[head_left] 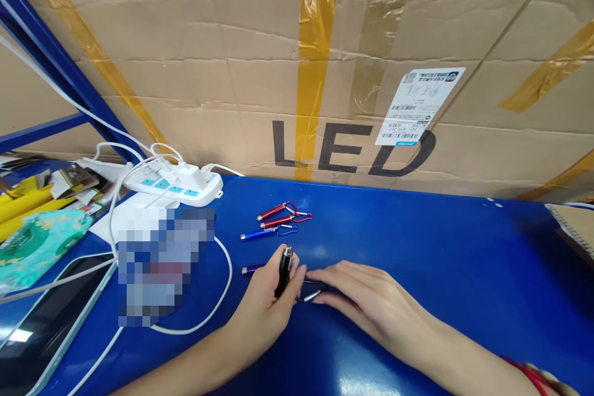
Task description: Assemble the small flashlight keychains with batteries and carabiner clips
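My left hand [273, 297] is closed round a small black flashlight [283, 278] with a silver tip pointing up and away from me. A carabiner clip [310, 296] hangs off its near right side. On that clip are the fingertips and thumb of my right hand [362, 297]. Just beyond my hands lie a blue flashlight [258, 234] and two red ones, the nearer red flashlight [276, 222] and the farther red flashlight [270, 213], each with a matching carabiner. A purple flashlight [252, 270] pokes out from behind my left hand, mostly hidden.
A large cardboard box [232, 74] stands along the back of the blue table [440, 272]. At left are a white power strip [195, 189] with cables, a phone [55, 322], a teal packet [41, 241] and a pixelated patch. A spiral notebook [570, 229] sits far right.
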`<control>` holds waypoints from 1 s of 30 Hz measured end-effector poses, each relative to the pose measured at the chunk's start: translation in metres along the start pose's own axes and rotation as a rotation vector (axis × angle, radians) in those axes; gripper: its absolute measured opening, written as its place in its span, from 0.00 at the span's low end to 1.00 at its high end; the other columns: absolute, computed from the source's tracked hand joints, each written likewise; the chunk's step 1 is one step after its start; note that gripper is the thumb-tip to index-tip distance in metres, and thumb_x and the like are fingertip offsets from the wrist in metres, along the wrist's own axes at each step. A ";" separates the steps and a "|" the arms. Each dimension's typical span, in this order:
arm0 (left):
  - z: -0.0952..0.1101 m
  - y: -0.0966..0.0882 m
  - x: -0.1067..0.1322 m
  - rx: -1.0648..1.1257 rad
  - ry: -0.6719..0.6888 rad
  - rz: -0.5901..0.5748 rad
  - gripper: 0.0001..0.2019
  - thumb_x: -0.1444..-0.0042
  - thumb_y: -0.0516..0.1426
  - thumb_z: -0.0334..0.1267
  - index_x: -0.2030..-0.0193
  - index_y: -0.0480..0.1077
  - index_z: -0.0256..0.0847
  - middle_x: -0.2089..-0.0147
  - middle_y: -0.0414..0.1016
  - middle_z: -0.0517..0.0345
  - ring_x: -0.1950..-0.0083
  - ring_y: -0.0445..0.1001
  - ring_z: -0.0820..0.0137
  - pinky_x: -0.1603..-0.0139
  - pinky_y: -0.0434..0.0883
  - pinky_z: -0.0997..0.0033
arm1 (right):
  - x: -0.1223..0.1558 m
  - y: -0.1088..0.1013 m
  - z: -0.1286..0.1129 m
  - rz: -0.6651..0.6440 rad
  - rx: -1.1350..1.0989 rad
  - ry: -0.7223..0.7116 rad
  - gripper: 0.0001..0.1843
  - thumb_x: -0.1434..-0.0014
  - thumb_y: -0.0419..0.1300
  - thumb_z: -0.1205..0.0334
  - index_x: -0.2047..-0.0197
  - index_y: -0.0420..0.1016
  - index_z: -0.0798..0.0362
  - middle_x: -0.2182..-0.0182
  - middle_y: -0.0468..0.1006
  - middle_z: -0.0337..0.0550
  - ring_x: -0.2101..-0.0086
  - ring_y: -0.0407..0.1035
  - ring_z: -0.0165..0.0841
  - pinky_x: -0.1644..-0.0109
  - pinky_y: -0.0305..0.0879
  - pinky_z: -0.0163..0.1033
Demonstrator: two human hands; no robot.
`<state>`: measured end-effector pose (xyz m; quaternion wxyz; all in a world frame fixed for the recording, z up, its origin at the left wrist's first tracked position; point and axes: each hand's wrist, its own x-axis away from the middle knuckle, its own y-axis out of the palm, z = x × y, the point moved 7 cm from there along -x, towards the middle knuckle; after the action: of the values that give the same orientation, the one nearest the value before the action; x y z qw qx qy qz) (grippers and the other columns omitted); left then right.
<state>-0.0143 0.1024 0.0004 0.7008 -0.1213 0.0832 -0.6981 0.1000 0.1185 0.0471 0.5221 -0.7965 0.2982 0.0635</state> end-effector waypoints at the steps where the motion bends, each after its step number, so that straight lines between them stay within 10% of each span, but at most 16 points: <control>1: 0.002 -0.001 0.000 -0.023 0.018 0.009 0.11 0.39 0.47 0.42 0.72 0.52 0.42 0.75 0.52 0.68 0.75 0.52 0.76 0.74 0.55 0.75 | 0.000 0.000 -0.001 -0.005 0.030 0.003 0.14 0.35 0.48 0.60 0.53 0.69 0.58 0.65 0.76 0.46 0.66 0.71 0.31 0.63 0.70 0.35; 16: 0.009 0.005 0.003 -0.096 0.156 -0.043 0.10 0.40 0.45 0.36 0.72 0.50 0.43 0.76 0.50 0.69 0.76 0.51 0.76 0.73 0.54 0.76 | 0.001 0.011 -0.008 -0.129 0.072 -0.003 0.11 0.36 0.48 0.66 0.63 0.71 0.59 0.72 0.68 0.42 0.72 0.64 0.30 0.72 0.63 0.33; 30: 0.006 0.019 0.018 -0.049 0.010 -0.351 0.12 0.35 0.38 0.46 0.62 0.53 0.42 0.75 0.50 0.67 0.75 0.49 0.74 0.72 0.51 0.72 | 0.007 -0.021 0.005 0.287 0.053 -0.003 0.14 0.39 0.53 0.72 0.50 0.66 0.55 0.65 0.72 0.44 0.67 0.65 0.29 0.64 0.65 0.34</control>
<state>0.0060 0.0849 0.0017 0.5643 -0.1476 0.0812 -0.8082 0.1182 0.1261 0.0589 0.5290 -0.7316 0.4096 0.1307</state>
